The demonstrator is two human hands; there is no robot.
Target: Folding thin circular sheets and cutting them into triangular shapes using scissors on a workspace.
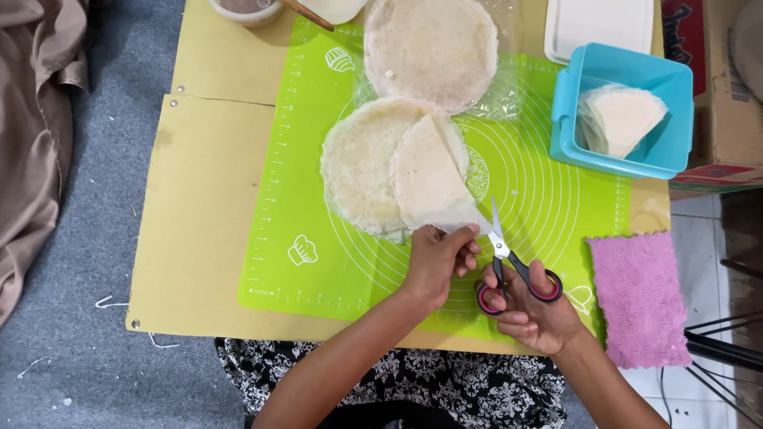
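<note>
Head view | left hand (pixel 435 266) pinching folded pale round wrapper sheet (pixel 429 179) | right hand (pixel 531 311) gripping black-and-pink scissors (pixel 513 266), blades slightly parted beside left fingertips | step, judged: cutting; blades need aligning on fold.

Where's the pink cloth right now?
In the head view the pink cloth lies at the table's right edge, just right of the green mat and the right hand, below the blue tub.
</note>
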